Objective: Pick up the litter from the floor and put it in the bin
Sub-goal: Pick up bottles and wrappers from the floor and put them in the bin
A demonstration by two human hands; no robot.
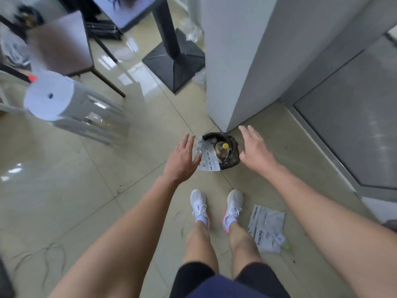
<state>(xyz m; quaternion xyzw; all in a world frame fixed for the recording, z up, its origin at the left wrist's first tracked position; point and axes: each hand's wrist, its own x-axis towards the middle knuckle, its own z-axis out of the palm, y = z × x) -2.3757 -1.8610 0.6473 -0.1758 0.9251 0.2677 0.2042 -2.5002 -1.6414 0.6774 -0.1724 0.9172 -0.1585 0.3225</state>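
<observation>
In the head view, the task looked partly done. The black-lined bin [235, 157] stood on the floor [64, 168] at the foot of a white pillar [236, 61], just ahead of our shoes, and it was already crowded. A bottle [223, 150] with a yellow cap stood in it among crumpled clear plastic, and a white printed bag [208, 162] hung out over the near rim.

Our left hand [182, 160] and right hand [254, 150] flanked the bin. The fingers [187, 143] of both were spread and straight and held nothing. The left thumb lay against the edge of the printed bag, though we could not tell whether it actually touched.

Litter was left to collect:
- A grey mailer bag [266, 226] lay flat just beside our right shoe, with something small and green [286, 246] at its far corner.
- Clear wrappers [193, 33] sat by the black table base [174, 61], well apart from the bin.
- More plastic [96, 119] showed under the white stool [53, 97].

We judged that the overhanging bag wanted pushing down first.

Both bags carried dark print in short lines, perhaps shipping marks. It was too small and blurred to read, and we could make out no brand on the bottle.
</observation>
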